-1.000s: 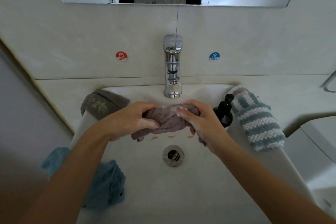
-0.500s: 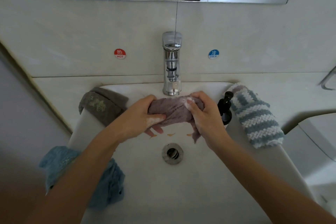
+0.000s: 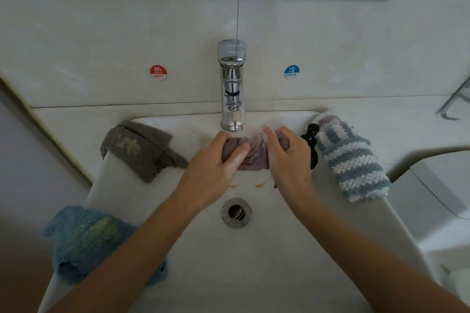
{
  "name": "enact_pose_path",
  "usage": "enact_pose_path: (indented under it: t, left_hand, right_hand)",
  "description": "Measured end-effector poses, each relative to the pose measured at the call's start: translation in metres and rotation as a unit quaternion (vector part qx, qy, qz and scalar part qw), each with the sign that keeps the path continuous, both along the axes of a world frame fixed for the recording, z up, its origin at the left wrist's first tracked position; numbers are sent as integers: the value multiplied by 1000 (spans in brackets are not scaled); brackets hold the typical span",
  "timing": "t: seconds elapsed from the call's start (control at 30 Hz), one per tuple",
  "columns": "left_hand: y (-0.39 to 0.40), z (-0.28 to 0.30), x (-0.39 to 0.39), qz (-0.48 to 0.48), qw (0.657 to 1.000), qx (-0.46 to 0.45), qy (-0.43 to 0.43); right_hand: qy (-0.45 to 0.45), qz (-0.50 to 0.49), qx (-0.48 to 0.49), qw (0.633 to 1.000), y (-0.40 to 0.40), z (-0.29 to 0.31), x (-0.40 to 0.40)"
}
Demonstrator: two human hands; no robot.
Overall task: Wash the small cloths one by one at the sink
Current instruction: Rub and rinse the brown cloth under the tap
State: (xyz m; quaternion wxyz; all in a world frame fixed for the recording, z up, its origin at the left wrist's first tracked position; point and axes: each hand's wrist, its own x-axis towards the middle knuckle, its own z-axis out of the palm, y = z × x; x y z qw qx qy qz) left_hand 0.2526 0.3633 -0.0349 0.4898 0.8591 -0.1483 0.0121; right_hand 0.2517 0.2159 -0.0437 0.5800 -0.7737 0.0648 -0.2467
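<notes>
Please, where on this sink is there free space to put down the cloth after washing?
Free: the ledge behind the basin between the grey cloth and the tap, and the basin floor near the drain. Crowded: the right rim, with the striped cloth and black pump bottle; the left rim, with the blue cloth.

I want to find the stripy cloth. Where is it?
Find the shiny faucet behind the white sink. On the sink's right rim, beside a black pump bottle, lies the striped cloth. Only it has blue and white stripes.
</notes>
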Motion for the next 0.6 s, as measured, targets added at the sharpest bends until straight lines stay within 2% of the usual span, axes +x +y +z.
enact_pose_path:
  t: [0.07, 0.13, 0.23, 0.33, 0.43, 0.6]
  left_hand:
    - [-10, -5, -4, 73, 995, -1, -67]
    - [-17, -9, -5, 119, 989, 2, -90]
    - [-20, -15, -7, 136, 987, -11, -87]
    - [-27, -21, -22, 110, 986, -18, -122]
    - [-32, -20, -17, 115, 988, -72, -77]
    - [-24, -18, 1, 158, 984, -58, -56]
  right_hand:
    - [1, 16, 29, 999, 9, -2, -2]
    - [2, 60, 60, 996, 23, -3, -10]
    - [-18, 101, 62, 993, 39, -4, -20]
    - [18, 69, 118, 990, 32, -3, -12]
    - [56, 64, 164, 983, 32, -1, -13]
    - [48, 131, 155, 978, 40, 0, -27]
